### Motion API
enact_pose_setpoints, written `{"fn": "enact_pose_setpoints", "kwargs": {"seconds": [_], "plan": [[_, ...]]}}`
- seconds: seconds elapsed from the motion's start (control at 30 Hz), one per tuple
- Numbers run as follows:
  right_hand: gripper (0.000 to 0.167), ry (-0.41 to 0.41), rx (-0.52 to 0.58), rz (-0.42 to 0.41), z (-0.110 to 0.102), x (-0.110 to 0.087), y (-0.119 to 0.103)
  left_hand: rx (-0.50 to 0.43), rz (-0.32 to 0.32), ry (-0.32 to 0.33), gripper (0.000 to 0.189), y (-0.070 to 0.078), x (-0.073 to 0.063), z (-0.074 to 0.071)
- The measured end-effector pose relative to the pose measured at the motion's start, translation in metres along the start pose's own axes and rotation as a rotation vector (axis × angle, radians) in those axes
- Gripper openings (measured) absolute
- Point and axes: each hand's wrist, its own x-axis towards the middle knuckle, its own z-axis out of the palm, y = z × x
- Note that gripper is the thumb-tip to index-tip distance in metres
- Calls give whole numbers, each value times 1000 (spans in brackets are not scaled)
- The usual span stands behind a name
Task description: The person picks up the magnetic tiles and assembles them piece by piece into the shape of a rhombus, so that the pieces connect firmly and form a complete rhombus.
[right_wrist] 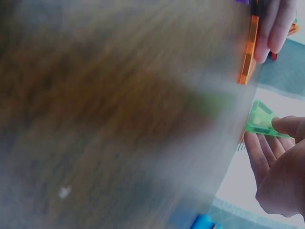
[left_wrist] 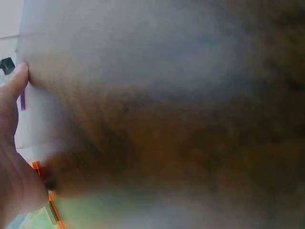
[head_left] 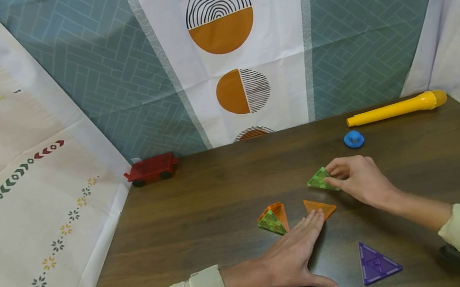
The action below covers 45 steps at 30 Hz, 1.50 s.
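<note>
My right hand (head_left: 363,181) pinches a translucent green triangular magnetic tile (head_left: 319,180) between thumb and fingers, tilted up; the right wrist view shows this green tile (right_wrist: 260,119) with the thumb over it and fingers beneath. My left hand (head_left: 294,258) spreads out palm down, its straight fingertips on an orange triangular tile (head_left: 315,205) that lies on the table. Left of those fingertips stands a small joined shape of green and orange tiles (head_left: 271,221). A purple triangular tile (head_left: 377,264) lies to the right of the left thumb.
A red toy wagon (head_left: 151,169) with black wheels stands at the table's back left. Toward the back right are a small blue toy (head_left: 353,139) and a long yellow club-shaped object (head_left: 395,108). Patterned cloth (head_left: 108,83) hangs behind the brown table (head_left: 201,189).
</note>
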Motion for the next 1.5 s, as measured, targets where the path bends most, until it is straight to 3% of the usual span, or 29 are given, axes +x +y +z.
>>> {"fn": "enact_pose_setpoints", "kwargs": {"seconds": [0.43, 0.63, 0.9, 1.5], "plan": [[11, -72, 65, -6, 8, -9, -13, -8, -6, -6, 133, 0, -1, -1], [22, -104, 68, -6, 9, -14, -17, 8, -10, -6, 135, 1, -1, -1], [33, -96, 64, -13, 7, -17, -22, 15, -18, -8, 137, 1, 0, 0], [26, -110, 84, -8, 7, -19, -22, 12, -10, -7, 135, 1, 0, -1]]}}
